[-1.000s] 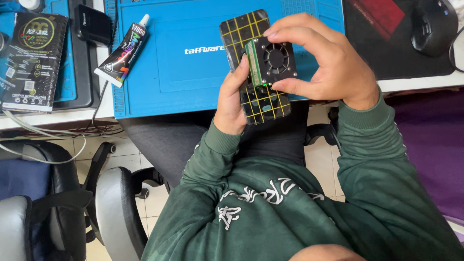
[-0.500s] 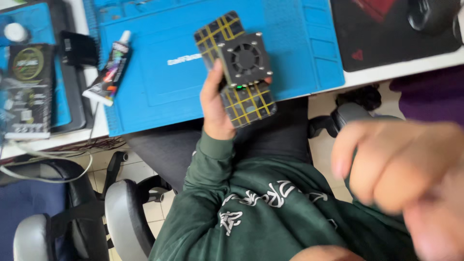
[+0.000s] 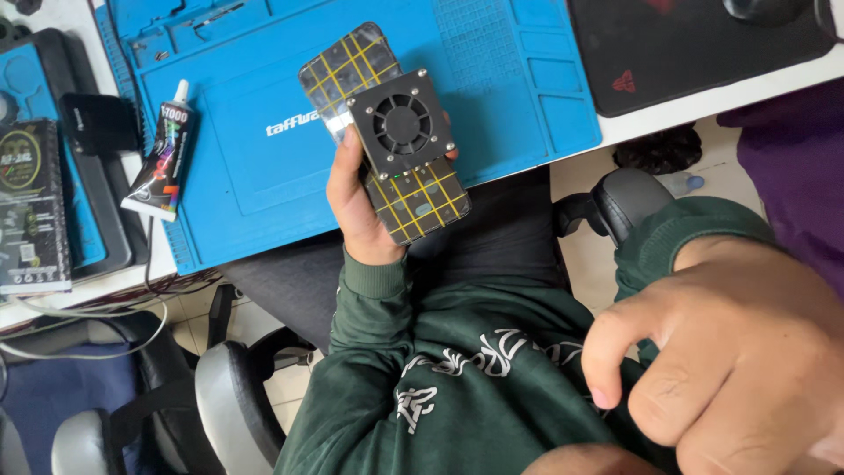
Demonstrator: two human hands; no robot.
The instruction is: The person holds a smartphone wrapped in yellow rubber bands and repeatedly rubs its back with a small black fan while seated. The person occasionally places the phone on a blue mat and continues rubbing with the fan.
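- Blue work mat (image 3: 264, 167) covers the middle of the desk (image 3: 694, 110), its near edge running along the desk's front edge.
- Glue tube (image 3: 160, 160) lies at the mat's left edge, nozzle pointing away from the person; a small black box (image 3: 95, 123) sits just beside it, further left.
- Flat dark package (image 3: 31, 207) rests on a tray at the desk's left end, well apart from the hands.
- Black mouse pad (image 3: 694, 48) fills the far right corner of the desk, just beside the mat.
- Left hand (image 3: 360, 211) holds a dark slab with yellow grid lines (image 3: 418, 198) above the mat's near edge; the thumb lies along its left side and the other fingers wrap behind it, one fingertip showing at the right side.
- Square black cooling fan (image 3: 402, 125) sits on the slab's upper face, nothing covering it.
- Right hand (image 3: 730, 361) hangs close to the camera, blurred, over the green sleeve (image 3: 387, 352); fingers loosely curled, holding nothing, well apart from the slab.
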